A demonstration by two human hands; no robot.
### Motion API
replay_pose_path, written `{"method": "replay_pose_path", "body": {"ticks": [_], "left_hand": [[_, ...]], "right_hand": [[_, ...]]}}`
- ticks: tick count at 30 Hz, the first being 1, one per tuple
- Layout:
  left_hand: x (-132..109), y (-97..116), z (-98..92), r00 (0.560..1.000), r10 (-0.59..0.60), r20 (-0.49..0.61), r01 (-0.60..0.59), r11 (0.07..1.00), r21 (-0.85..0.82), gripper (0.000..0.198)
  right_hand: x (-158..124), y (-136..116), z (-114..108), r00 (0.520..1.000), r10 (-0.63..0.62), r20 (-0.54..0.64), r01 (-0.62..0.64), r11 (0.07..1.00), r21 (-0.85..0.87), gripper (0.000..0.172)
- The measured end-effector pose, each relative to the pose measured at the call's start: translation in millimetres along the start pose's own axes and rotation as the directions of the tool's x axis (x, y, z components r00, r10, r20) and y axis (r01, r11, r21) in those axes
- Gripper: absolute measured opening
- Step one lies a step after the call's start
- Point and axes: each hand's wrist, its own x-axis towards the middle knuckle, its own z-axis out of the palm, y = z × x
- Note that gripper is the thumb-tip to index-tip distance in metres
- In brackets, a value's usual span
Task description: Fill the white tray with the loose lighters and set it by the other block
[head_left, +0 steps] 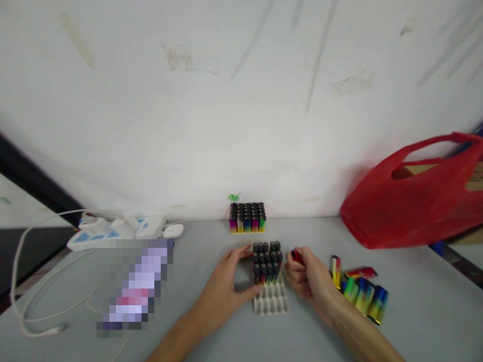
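Observation:
A pale tray [271, 305] with round-ended slots stands on the table, its back rows filled with upright black-topped lighters [267, 259]. The near rows of slots are bare. My left hand [224, 281] curves around the tray's left side, index finger by the back row and thumb at the front of the lighters, steadying the tray. Just right of the tray, my right hand [307, 274] is closed around a red lighter [297, 257], mostly covered by the fingers. Several loose lighters [364, 294] in shiny coloured wraps lie beside my right wrist.
Against the wall stands another block of lighters [247, 219]. A red bag [407, 201] sits at the back right. On the left are a white power strip [116, 231], a white plug-like piece [173, 231], a pixelated phone-like object [139, 284] and a loose cable [41, 333].

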Motion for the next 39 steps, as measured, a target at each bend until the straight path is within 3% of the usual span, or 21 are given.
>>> {"method": "replay_pose_path", "body": {"ticks": [5, 13, 22, 29, 35, 39], "left_hand": [[-2, -1, 0.0, 1.0, 0.0, 0.002, 0.0, 1.0, -0.008, 0.078], [0, 1, 0.3, 1.0, -0.004, 0.005, 0.004, 1.0, -0.005, 0.079], [-1, 0, 1.3, 1.0, -0.011, 0.005, 0.011, 1.0, -0.007, 0.078], [0, 2, -0.1, 1.0, 0.004, 0.011, -0.004, 1.0, -0.009, 0.077], [1, 5, -0.9, 1.0, 0.008, 0.003, -0.008, 1.0, 0.011, 0.071], [0, 5, -1.4, 1.0, 0.009, 0.007, -0.01, 0.999, 0.034, 0.068]], "right_hand": [[2, 3, 3, 0.999, -0.021, -0.042, 0.02, 1.0, -0.004, 0.048], [8, 6, -2, 0.999, 0.019, 0.036, -0.02, 1.0, 0.011, 0.067], [10, 10, -4, 1.0, -0.021, 0.009, 0.02, 0.999, 0.035, 0.064], [13, 17, -4, 0.989, -0.115, -0.093, 0.11, 0.992, -0.055, 0.068], [23, 18, -17, 0.998, -0.057, 0.002, 0.057, 0.998, 0.0, 0.071], [16, 12, -13, 0.998, -0.056, -0.018, 0.055, 0.997, -0.045, 0.069]]}}
